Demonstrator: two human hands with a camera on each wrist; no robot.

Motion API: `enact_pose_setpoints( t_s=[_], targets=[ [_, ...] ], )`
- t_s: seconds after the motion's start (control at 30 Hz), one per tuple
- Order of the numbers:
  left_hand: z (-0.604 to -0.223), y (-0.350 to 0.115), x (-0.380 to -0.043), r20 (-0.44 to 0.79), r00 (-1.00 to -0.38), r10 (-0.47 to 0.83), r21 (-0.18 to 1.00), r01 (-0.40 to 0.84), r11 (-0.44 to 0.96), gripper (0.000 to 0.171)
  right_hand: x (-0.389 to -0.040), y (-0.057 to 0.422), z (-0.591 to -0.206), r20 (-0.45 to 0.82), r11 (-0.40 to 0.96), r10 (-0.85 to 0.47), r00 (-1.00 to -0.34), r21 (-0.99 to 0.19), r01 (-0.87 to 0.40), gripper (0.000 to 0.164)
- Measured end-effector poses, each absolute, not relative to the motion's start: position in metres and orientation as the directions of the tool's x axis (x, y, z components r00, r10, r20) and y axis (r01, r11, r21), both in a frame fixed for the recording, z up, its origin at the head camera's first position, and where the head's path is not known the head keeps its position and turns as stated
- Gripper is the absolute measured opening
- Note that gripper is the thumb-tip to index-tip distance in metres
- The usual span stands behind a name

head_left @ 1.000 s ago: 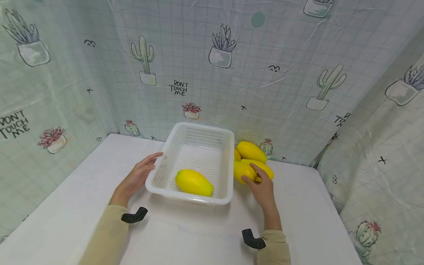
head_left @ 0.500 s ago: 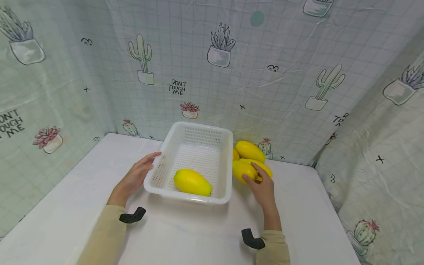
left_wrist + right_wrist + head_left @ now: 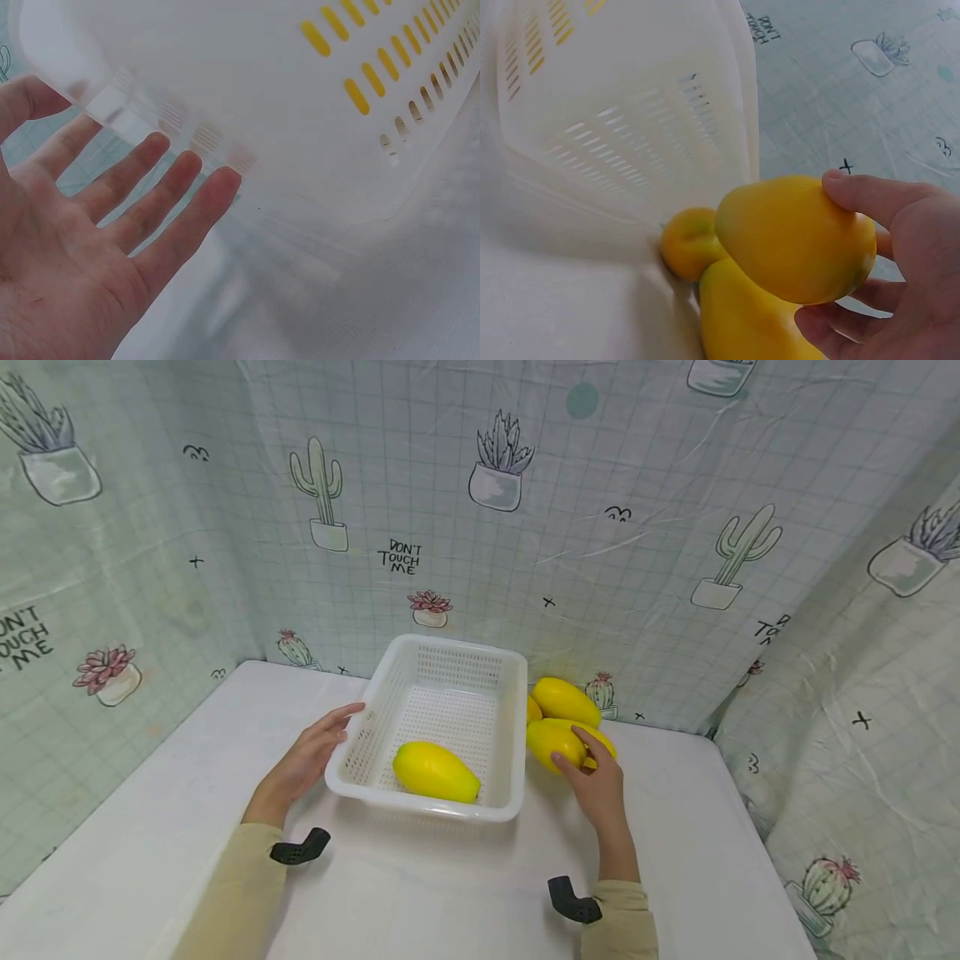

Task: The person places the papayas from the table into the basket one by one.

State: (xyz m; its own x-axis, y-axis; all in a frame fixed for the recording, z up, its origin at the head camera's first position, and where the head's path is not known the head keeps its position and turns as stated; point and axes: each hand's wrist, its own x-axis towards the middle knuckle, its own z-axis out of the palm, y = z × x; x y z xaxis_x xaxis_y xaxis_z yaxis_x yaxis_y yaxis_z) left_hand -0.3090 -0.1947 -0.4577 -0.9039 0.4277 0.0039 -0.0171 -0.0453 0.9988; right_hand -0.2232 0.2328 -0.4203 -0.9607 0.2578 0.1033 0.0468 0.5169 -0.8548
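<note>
A white perforated plastic basket point(image 3: 517, 735) stands mid-table with one yellow mango point(image 3: 437, 772) lying inside near its front wall. My left hand point(image 3: 303, 764) touches the basket's left side with extended fingertips, as the left wrist view also shows, the thumb point(image 3: 41, 101) up by the rim. On the other side, my right hand point(image 3: 597, 789) grips a yellow mango point(image 3: 551, 747) between thumb and fingers, just right of the basket. In the right wrist view this mango point(image 3: 795, 240) sits above two others, a small-looking one point(image 3: 692, 244) by the basket wall and a larger one point(image 3: 742, 315).
More mangoes lie right of the basket: one at the back point(image 3: 566, 700), one partly behind the right hand point(image 3: 607, 743). A printed cactus curtain point(image 3: 450, 527) hangs behind the white table point(image 3: 435, 893). Black wrist mounts point(image 3: 302, 847) sit on both sleeves.
The right hand's mango has risen slightly and tilted over the one behind it. The left hand and the basket keep their places; the head view has shifted a little.
</note>
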Motion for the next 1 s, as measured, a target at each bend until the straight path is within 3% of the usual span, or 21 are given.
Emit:
enact_pose_setpoints(
  t_s=[1.0],
  targets=[
    [-0.4546, -0.1925, -0.3049, -0.010, -0.915, 0.404, 0.999, -0.022, -0.024, 0.046, -0.2220, 0.2324, -0.4166, 0.201, 0.510, 0.309, -0.930, -0.860, -0.017, 0.058]
  ],
)
